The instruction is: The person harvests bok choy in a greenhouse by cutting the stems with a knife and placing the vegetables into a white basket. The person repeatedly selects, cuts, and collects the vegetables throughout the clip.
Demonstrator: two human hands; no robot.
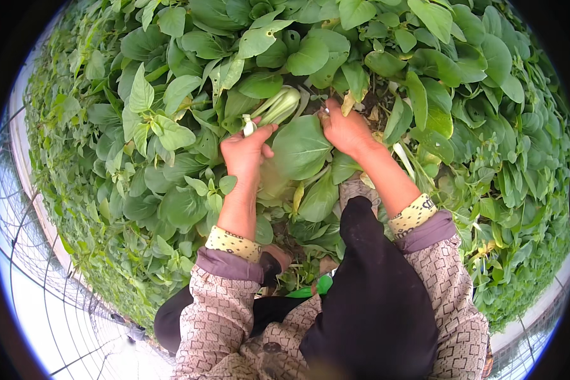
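Observation:
My left hand (244,149) is closed around leafy greens. A short white stalk end (248,124) pokes up between its thumb and fingers. Against the thumb lies a bok choy (285,103) with thick pale-green stalks, its base towards the upper right. My right hand (346,127) reaches low among the leaves beside bare soil, fingers curled. A small bright spot shows at those fingers; leaves and shadow hide whether they grip anything. Between my hands spreads a broad green leaf (301,147).
Dense leafy plants (171,204) surround me. Cut pale stalks (403,160) lie right of my right forearm. My shoe (358,190) and dark-trousered knee (375,285) are close below. Something bright green (320,286) sits between my legs. Wire mesh (42,294) borders the bed at left.

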